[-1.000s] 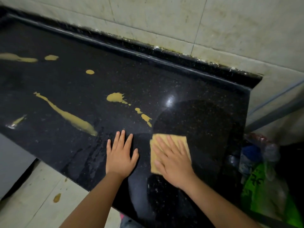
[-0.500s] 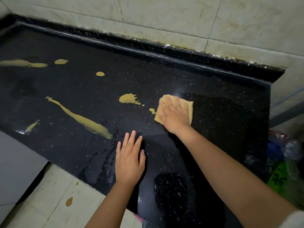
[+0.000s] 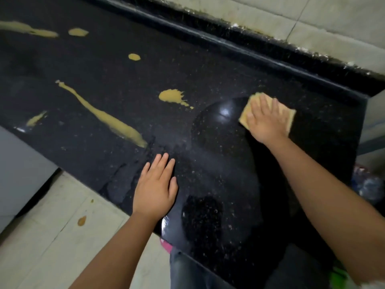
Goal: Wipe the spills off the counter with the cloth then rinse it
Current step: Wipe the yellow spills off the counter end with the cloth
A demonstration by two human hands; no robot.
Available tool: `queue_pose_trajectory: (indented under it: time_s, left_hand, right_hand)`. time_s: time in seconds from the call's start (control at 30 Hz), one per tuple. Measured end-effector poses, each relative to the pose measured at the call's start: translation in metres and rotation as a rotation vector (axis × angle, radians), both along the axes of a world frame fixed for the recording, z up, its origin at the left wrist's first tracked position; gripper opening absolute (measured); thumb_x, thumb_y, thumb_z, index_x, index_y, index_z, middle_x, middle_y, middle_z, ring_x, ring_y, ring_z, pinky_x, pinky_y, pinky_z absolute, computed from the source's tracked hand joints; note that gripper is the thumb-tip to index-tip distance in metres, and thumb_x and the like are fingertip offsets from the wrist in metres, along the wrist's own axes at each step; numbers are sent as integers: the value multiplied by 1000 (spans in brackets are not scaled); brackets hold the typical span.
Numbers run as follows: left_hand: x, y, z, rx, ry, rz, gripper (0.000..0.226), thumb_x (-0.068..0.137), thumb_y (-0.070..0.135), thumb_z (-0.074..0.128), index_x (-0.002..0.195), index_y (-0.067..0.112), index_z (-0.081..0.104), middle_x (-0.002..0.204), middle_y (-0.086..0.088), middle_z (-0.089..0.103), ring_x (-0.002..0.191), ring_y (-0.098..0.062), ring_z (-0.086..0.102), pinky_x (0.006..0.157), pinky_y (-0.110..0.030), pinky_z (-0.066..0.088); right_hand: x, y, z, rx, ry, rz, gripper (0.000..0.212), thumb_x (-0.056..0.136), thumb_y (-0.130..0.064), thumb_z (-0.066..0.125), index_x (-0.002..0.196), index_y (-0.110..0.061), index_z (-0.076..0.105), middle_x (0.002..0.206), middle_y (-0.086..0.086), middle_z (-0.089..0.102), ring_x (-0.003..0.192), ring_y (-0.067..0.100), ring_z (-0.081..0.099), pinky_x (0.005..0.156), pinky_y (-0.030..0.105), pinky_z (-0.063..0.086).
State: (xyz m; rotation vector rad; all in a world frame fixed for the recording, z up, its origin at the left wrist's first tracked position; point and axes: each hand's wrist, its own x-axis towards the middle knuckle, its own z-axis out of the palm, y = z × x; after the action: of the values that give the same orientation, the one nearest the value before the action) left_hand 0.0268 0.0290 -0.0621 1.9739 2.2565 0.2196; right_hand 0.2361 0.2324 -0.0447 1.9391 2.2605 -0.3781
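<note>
A yellow cloth [image 3: 289,114] lies flat on the black speckled counter [image 3: 208,80] near its right end. My right hand [image 3: 265,119] presses down on it with straight fingers. My left hand [image 3: 155,187] rests flat on the counter near the front edge, fingers spread. Several mustard-yellow spills mark the counter: a blot [image 3: 171,96] left of the cloth, a long streak [image 3: 104,116], a small dot [image 3: 134,56] and more smears at the far left [image 3: 31,31].
A raised black backsplash ledge [image 3: 270,51] and tiled wall [image 3: 312,19] bound the counter behind. The counter ends at the right [image 3: 362,126]. The tiled floor at the left has a yellow drip [image 3: 81,220]. Bags lie at the lower right [image 3: 366,184].
My right hand has slid the cloth to the right, away from the blot. The small drops near the cloth are gone. My left hand has stayed in place.
</note>
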Motion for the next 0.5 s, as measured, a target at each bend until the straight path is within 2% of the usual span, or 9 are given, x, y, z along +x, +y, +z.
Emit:
queue_pose_trajectory:
  time_s: [0.07,0.17,0.23,0.3,0.37,0.4,0.43,0.47,0.5]
  left_hand:
    - [0,0,0,-19,-9,1,49,85,26,33,117,1,60,124,-17,59,117,-36,54,100,-34,20]
    - [1,0,-1,-35,-13,16,50,86,27,32,119,1,58,127,-17,57,119,-36,52,102,-32,18]
    - [1,0,0,-44,-13,13,51,86,27,31,120,0,58,127,-18,57,120,-36,51,102,-32,17]
    - [1,0,2,-48,-13,13,51,86,27,31,120,0,58,127,-19,57,119,-37,51,102,-32,17]
    - [1,1,3,-56,-3,5,52,86,28,31,120,-1,57,127,-19,56,120,-36,51,102,-33,16]
    - [2,2,3,-56,15,-9,52,86,29,32,121,-1,56,127,-19,56,120,-36,51,102,-34,17]
    - [2,2,3,-54,38,-28,53,86,30,33,123,-1,54,128,-19,55,121,-35,49,102,-35,17]
    - [2,2,3,-62,48,-49,55,87,32,32,125,-1,53,130,-19,54,123,-33,46,103,-36,15]
    - [3,3,4,-81,40,-66,57,87,35,30,127,-1,50,134,-18,51,126,-29,41,105,-35,13]
  right_hand:
    - [-56,4,2,-3,67,111,50,100,-32,20,147,-25,7,157,-4,-1,143,29,-4,113,48,4]
    - [-92,-48,-8,31,85,427,52,98,-35,19,147,-26,9,157,-5,6,143,27,2,113,48,8]
    - [-62,-102,-12,60,48,608,55,91,-41,16,145,-29,22,154,-5,21,142,26,16,110,48,13]
    - [-8,-145,-15,80,90,663,50,89,-41,24,135,-28,38,143,-4,41,131,27,35,102,45,22]
    - [50,-152,-13,74,-10,629,47,96,-41,12,131,-23,38,136,0,49,123,29,46,95,42,26]
    - [73,-140,-7,53,-70,554,56,95,-44,1,135,-22,34,138,4,48,122,30,48,95,40,26]
    - [87,-121,-2,39,-93,445,65,91,-48,-7,141,-23,25,145,5,39,129,31,42,99,41,23]
    - [94,-98,1,3,-110,290,67,87,-51,-8,145,-27,14,153,2,23,138,29,27,106,43,18]
    - [93,-72,3,6,-94,109,64,88,-51,-2,147,-28,10,156,-1,9,143,27,11,111,45,11]
